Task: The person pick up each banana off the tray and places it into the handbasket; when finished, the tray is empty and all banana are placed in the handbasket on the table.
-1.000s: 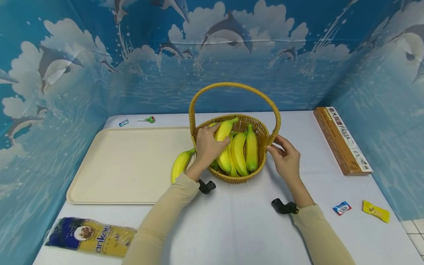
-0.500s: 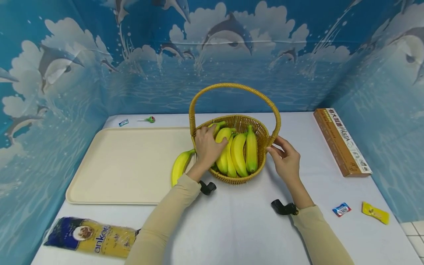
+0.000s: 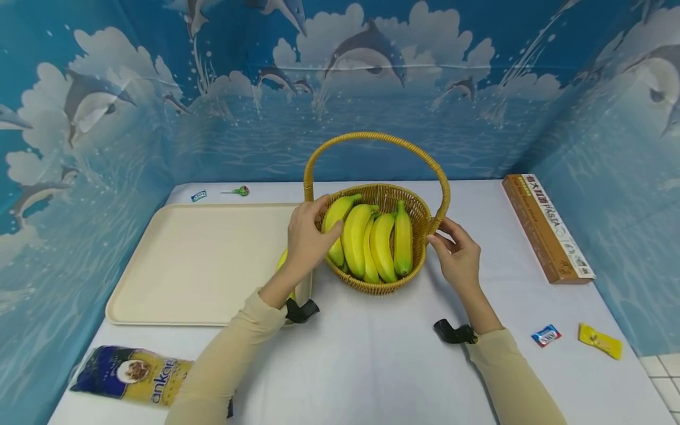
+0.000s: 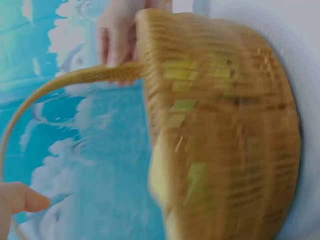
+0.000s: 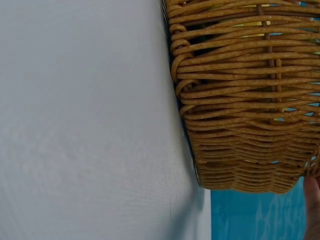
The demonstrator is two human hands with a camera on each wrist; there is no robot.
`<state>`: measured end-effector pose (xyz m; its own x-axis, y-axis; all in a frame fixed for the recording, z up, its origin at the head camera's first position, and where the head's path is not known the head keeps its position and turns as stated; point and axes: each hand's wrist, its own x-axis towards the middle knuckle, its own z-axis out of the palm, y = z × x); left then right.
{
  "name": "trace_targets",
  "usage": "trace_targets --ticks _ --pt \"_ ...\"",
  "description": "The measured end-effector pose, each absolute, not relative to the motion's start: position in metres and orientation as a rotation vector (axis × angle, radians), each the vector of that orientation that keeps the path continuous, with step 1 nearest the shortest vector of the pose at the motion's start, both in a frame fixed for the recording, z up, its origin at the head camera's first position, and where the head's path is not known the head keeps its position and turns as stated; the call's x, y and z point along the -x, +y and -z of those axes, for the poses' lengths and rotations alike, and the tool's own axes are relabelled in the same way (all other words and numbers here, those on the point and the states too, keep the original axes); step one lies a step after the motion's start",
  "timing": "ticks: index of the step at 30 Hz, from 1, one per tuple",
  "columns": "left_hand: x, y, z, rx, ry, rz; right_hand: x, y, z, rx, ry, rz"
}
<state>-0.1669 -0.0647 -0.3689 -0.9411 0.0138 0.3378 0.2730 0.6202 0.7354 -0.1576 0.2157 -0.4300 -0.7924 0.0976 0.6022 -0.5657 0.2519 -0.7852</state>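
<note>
A wicker basket (image 3: 373, 288) with a tall arched handle stands mid-table, holding several yellow bananas (image 3: 355, 243) side by side. My left hand (image 3: 308, 239) is over the basket's left rim with thumb and fingers spread, nothing between them. On the right, my right hand (image 3: 459, 257) pinches the basket where handle meets rim. Another banana (image 3: 282, 258) lies at the tray's right edge, mostly hidden behind my left forearm. The left wrist view, blurred, shows the basket's woven side (image 4: 230, 130); the right wrist view has its lower weave (image 5: 245, 110) close up.
A cream tray (image 3: 202, 265) lies left of the basket. An ankara pasta bag (image 3: 138, 375) is at front left, a pasta box (image 3: 549, 230) at right. Small wrapped sweets (image 3: 546, 335) and a yellow packet (image 3: 600, 340) lie front right; a lollipop (image 3: 241, 190) is behind the tray.
My left hand has lowered a banana into the basket's left side, let go of it and drawn back to the left. My right hand keeps its hold on the basket.
</note>
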Motion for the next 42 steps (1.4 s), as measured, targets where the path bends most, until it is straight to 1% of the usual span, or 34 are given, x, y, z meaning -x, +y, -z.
trace_targets --ticks 3,6,10,14,23,34,42 --pt "0.158 -0.095 0.361 0.192 -2.49 1.243 0.158 0.215 0.431 -0.425 -1.982 -1.583" --pt "0.152 -0.125 0.362 0.095 -2.443 1.229 0.159 0.215 0.43 -0.42 -1.989 -1.577" --pt "0.144 -0.156 0.371 -0.03 -2.457 1.232 0.157 0.214 0.43 -0.425 -1.988 -1.585" --pt "0.137 -0.17 0.387 -0.094 -2.522 1.253 0.157 0.213 0.432 -0.423 -1.979 -1.588" --pt "0.136 -0.172 0.42 -0.133 -2.627 1.245 0.154 0.214 0.429 -0.412 -1.998 -1.568" --pt "0.135 -0.158 0.459 -0.124 -2.856 1.221 0.156 0.213 0.431 -0.406 -1.985 -1.585" --pt "0.135 -0.154 0.465 -0.17 -2.859 1.203 0.156 0.214 0.43 -0.419 -1.98 -1.588"
